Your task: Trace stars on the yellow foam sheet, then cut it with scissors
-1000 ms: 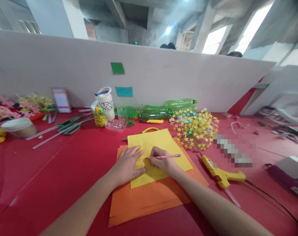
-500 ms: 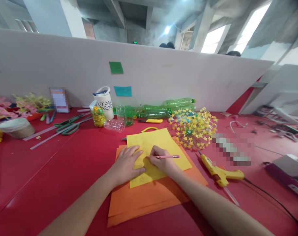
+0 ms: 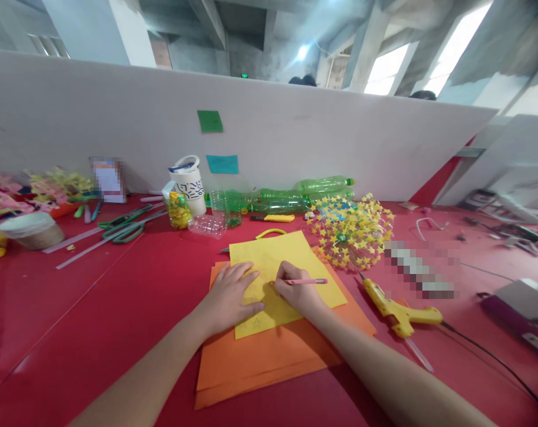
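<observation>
A yellow sheet of paper (image 3: 291, 249) lies on top of several orange sheets (image 3: 269, 367) on the red table. Faint pencil outlines, one of them a star, show on the yellow sheet near its lower left edge. My left hand (image 3: 231, 296) rests open on the left part of the sheet, fingers spread. In my right hand (image 3: 298, 289) is a pink pencil (image 3: 311, 281), its tip at the paper and its eraser end pointing right. Behind the paper, the yellow handle of a tool (image 3: 271, 232) sticks out, the rest partly covered.
Right of the paper stand yellow paper stars on a bunch (image 3: 351, 237) and a yellow glue gun (image 3: 400, 311) with its cord. Green plastic bottles (image 3: 282, 201), a yellow cutter (image 3: 280, 219) and a white cup (image 3: 189, 190) line the back. Scissors (image 3: 124, 231) lie left.
My right hand and the pencil have shifted slightly to the right over the yellow sheet. My left hand stays in place.
</observation>
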The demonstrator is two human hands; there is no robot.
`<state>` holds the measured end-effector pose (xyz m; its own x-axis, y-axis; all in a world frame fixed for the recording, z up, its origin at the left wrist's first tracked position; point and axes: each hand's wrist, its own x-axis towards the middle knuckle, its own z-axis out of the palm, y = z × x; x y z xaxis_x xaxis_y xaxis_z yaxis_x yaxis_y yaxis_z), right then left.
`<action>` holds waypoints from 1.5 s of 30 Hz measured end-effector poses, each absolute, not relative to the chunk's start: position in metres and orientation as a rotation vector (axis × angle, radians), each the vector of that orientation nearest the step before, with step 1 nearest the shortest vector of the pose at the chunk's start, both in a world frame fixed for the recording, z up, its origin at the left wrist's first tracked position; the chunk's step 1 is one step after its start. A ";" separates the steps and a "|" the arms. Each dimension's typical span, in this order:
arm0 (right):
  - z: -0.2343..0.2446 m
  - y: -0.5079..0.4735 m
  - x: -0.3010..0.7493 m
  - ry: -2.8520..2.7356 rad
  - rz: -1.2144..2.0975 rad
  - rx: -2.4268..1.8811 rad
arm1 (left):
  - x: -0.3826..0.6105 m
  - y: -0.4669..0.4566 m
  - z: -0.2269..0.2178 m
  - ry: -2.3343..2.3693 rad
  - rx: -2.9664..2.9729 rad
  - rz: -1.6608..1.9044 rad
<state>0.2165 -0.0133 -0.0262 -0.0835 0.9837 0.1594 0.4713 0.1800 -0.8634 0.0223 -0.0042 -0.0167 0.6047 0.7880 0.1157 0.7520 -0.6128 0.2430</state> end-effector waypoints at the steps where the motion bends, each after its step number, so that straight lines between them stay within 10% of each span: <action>1: -0.026 -0.013 0.217 -1.678 0.822 -1.402 | 0.022 -0.004 -0.016 1.287 2.656 0.311; 45: -0.024 -0.015 0.216 -1.661 1.149 -1.216 | 0.023 -0.003 -0.017 1.279 2.658 0.320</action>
<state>0.2159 -0.0149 -0.0239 -0.2534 0.9650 0.0679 0.2763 0.1395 -0.9509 0.0230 -0.0034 -0.0174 0.6079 0.7855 0.1165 0.7480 -0.6156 0.2480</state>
